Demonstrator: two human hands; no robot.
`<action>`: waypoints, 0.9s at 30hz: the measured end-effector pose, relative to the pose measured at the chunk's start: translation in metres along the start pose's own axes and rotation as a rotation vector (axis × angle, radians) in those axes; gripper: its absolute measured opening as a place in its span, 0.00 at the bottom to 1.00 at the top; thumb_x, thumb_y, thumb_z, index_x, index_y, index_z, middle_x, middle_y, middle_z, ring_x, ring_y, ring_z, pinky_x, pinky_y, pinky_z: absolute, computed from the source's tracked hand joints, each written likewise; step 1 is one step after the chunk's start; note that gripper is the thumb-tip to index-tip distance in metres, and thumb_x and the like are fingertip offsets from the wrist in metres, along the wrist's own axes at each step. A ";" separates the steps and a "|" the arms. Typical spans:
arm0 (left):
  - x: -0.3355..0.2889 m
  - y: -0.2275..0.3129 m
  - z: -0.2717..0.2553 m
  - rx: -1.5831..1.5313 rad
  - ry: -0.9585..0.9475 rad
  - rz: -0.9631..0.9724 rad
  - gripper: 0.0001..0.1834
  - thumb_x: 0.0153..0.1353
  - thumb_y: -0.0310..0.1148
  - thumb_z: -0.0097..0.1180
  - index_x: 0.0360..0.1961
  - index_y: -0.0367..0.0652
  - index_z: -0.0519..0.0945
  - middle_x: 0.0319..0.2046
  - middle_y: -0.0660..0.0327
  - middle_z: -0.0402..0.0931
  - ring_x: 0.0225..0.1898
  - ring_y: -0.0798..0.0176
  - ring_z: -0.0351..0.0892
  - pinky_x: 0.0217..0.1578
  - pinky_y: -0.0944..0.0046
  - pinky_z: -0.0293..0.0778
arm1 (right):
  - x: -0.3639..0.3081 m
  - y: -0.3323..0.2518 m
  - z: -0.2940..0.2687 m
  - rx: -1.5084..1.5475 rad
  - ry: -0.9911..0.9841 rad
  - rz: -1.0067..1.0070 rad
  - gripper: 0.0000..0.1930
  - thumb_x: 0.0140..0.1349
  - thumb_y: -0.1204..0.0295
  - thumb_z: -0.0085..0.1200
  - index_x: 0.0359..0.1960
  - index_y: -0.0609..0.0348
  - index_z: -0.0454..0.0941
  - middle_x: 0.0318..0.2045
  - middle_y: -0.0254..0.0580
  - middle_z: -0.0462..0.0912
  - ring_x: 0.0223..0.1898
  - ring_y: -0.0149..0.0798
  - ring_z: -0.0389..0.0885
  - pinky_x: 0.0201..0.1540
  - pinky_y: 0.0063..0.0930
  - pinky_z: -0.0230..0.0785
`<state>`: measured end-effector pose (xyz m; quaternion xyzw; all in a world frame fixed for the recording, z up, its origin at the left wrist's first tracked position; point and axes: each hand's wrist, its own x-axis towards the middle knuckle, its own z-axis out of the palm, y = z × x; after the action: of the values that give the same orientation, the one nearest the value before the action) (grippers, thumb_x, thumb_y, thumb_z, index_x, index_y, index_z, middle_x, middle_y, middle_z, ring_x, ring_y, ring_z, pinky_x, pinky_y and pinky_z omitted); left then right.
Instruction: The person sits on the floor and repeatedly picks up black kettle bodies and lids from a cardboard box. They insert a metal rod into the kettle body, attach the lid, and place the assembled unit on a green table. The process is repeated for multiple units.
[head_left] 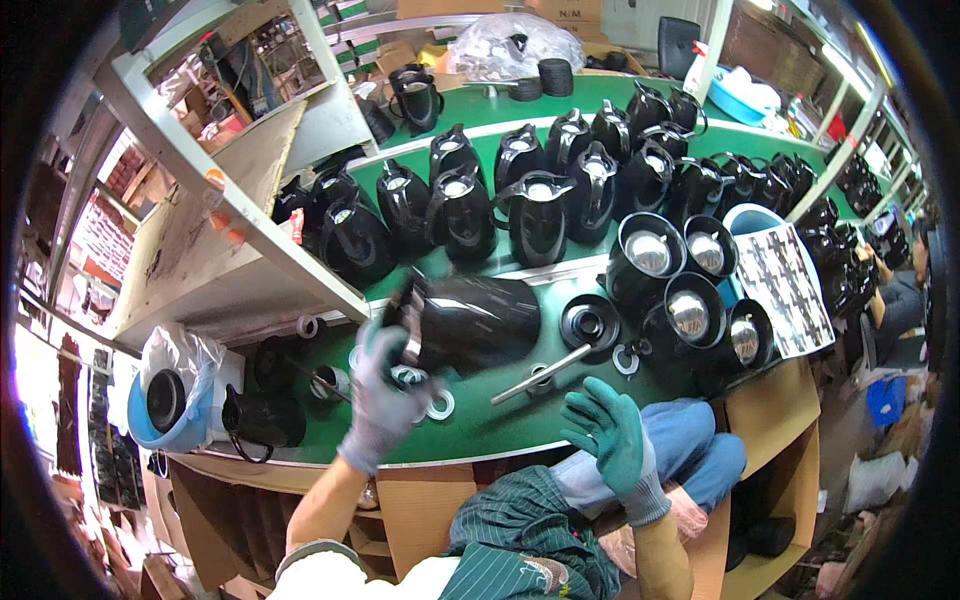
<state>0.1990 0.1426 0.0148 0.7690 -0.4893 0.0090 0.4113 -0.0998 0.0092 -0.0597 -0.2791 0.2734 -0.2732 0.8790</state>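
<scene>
My left hand (388, 402), in a grey glove, is smeared by motion beside the left end of a black jug (482, 318). That jug lies on its side on the green tabletop (480, 430); whether the hand grips it I cannot tell. My right hand (608, 432), in a green-coated glove, is raised at the table's front edge with its fingers apart and nothing in it. A metal rod (541, 374) slants between the hands. Beyond it lies a round black part (589, 325). White rings (439, 404) lie close to my left hand.
Several upright black jugs (540, 220) fill the table's far side. Open-mouthed jugs with silvery insides (690, 312) crowd the right, by a patterned board (785, 285). At left are a blue basin (140, 425), a small black jug (265, 416) and a white post (270, 235). Cardboard boxes (430, 505) stand below.
</scene>
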 end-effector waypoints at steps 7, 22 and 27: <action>0.107 -0.136 0.041 0.412 0.128 -0.020 0.31 0.47 0.44 0.78 0.49 0.40 0.80 0.57 0.41 0.75 0.56 0.39 0.77 0.58 0.48 0.73 | -0.052 -0.011 -0.049 -0.143 0.160 -0.155 0.31 0.80 0.52 0.36 0.71 0.67 0.64 0.64 0.56 0.75 0.66 0.53 0.75 0.69 0.51 0.67; 0.179 -0.191 0.088 0.528 0.045 -0.016 0.42 0.63 0.58 0.64 0.70 0.44 0.68 0.65 0.40 0.69 0.64 0.39 0.71 0.64 0.46 0.68 | -0.051 -0.083 -0.084 -1.305 0.580 -0.815 0.29 0.59 0.69 0.67 0.64 0.57 0.77 0.63 0.51 0.76 0.68 0.48 0.73 0.70 0.40 0.65; 0.160 -0.106 0.104 0.598 0.193 0.242 0.42 0.68 0.53 0.60 0.76 0.45 0.61 0.72 0.35 0.59 0.71 0.35 0.62 0.70 0.41 0.59 | 0.052 -0.113 -0.098 -2.243 0.676 -0.750 0.25 0.62 0.55 0.60 0.59 0.48 0.79 0.65 0.47 0.73 0.69 0.45 0.68 0.74 0.51 0.53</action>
<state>0.3223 -0.0236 -0.0531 0.7876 -0.5116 0.2735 0.2077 -0.1625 -0.1353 -0.0728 -0.8565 0.4737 -0.1814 -0.0954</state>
